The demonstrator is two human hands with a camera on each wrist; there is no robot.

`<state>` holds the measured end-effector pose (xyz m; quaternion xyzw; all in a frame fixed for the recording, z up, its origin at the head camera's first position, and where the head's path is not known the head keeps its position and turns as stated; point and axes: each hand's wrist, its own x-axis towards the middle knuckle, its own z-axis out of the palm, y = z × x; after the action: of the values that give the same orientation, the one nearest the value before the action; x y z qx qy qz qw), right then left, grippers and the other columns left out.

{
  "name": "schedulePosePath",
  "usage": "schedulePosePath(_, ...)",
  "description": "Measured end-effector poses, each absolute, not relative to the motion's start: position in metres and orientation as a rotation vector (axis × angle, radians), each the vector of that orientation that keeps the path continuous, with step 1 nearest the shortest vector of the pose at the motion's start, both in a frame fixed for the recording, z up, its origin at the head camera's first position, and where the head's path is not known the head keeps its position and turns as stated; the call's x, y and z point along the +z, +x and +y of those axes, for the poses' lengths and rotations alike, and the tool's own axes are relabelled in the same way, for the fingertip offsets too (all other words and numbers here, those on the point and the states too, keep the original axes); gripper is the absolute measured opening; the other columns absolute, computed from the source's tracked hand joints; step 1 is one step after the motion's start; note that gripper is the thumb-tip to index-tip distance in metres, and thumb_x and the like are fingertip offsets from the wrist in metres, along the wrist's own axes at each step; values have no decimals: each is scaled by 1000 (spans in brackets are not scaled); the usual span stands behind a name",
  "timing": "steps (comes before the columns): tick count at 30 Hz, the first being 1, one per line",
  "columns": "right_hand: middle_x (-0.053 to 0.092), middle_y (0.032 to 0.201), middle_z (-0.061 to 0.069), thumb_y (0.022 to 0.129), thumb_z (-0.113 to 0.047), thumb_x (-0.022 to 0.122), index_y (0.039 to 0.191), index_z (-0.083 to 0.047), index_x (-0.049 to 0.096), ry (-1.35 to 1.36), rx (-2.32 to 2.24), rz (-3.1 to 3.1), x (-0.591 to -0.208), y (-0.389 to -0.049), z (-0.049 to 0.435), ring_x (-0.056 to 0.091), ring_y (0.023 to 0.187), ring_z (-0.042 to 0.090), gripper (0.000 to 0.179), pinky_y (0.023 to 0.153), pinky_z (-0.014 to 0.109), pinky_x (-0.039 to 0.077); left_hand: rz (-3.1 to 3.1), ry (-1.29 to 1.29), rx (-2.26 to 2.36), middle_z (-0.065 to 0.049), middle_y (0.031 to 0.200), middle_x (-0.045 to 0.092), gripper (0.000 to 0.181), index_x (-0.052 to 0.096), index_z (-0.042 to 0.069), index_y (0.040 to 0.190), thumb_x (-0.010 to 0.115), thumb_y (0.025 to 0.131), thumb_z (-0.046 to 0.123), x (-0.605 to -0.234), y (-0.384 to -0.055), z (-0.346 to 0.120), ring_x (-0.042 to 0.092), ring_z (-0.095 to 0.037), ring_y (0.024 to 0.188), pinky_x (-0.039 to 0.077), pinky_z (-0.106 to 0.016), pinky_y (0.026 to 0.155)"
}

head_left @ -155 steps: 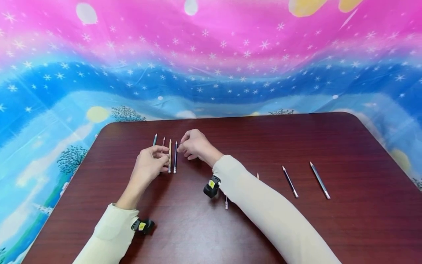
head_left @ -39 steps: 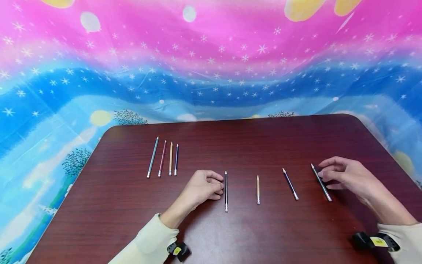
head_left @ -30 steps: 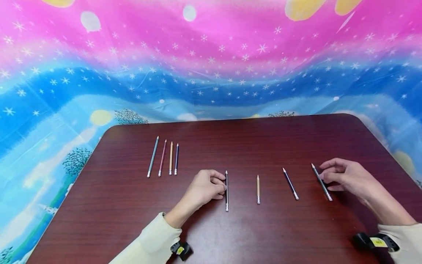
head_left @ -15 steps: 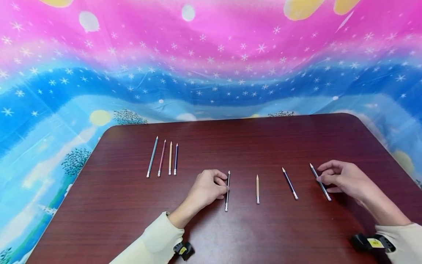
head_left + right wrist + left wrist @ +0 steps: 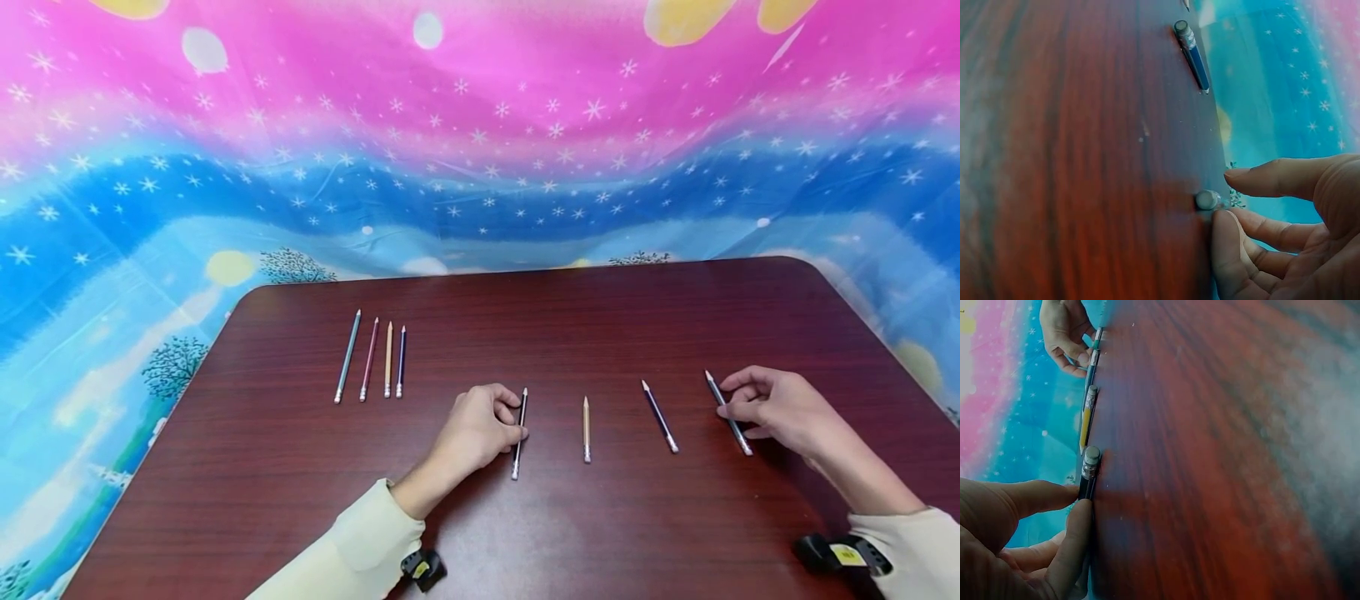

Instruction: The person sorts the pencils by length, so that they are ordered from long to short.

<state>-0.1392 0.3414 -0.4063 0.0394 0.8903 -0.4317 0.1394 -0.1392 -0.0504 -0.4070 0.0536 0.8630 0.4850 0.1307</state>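
My left hand (image 5: 480, 425) pinches a black pencil (image 5: 518, 457) between thumb and fingers, its white eraser end pointing towards me. In the left wrist view, the fingertips meet this pencil (image 5: 1088, 469) just beyond the eraser. My right hand (image 5: 780, 408) reaches around a dark green pencil (image 5: 738, 433) at the far right of the row. A gap shows in the right wrist view between the upper finger and this pencil (image 5: 1209, 200), while a lower finger lies right beside it. Between the hands lie a short yellow pencil (image 5: 587, 429) and a dark blue pencil (image 5: 660, 417).
Four pencils lie side by side at the back left: blue-green (image 5: 347, 357), pink-red (image 5: 369, 360), natural wood (image 5: 388, 360) and dark blue (image 5: 401, 362). They rest on a brown wooden table (image 5: 525, 333) with a patterned curtain (image 5: 480, 167) behind it.
Both hands have left the back-left group and moved apart to opposite ends of the front row. The black pencil's tip has swung to the right; my right hand has edged left.
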Motion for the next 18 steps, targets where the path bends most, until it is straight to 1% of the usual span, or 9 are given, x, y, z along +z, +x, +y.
schedulePosePath(7,66,86,2,97,-1,63,128,17,51,105,-1221,2602,-407,-138,338,69,78,-5,38,64,29,61,2548,163,1356,-2,77,72,29,71,0,108,80,81,-3,-405,-139,-51,69,-9,59,55,-20,61)
schedulePosePath(10,66,87,3,97,-1,62,128,17,50,103,-1192,2622,-406,-138,337,68,78,-6,38,63,29,60,2578,173,1313,0,77,72,28,72,2,108,81,81,0,-405,-139,-51,67,-6,61,55,-21,65)
schedulePosePath(12,66,87,4,97,-1,62,128,17,51,98,-1169,2640,-406,-138,337,67,78,-6,37,62,29,59,2615,191,1270,2,77,73,29,73,4,106,84,80,3,-404,-139,-51,65,-4,65,54,-23,69)
schedulePosePath(15,65,86,4,96,-1,63,127,16,52,95,-1137,2670,-406,-138,335,66,75,-3,37,61,29,58,2664,209,1203,5,78,72,30,74,6,105,87,78,7,-403,-139,-50,60,-5,70,53,-26,75)
schedulePosePath(18,65,85,4,95,0,65,125,15,54,91,-1104,2708,-407,-138,334,65,72,1,35,59,28,58,2687,214,1166,5,79,70,31,74,8,106,88,78,7,-403,-139,-50,59,-7,73,52,-29,77)
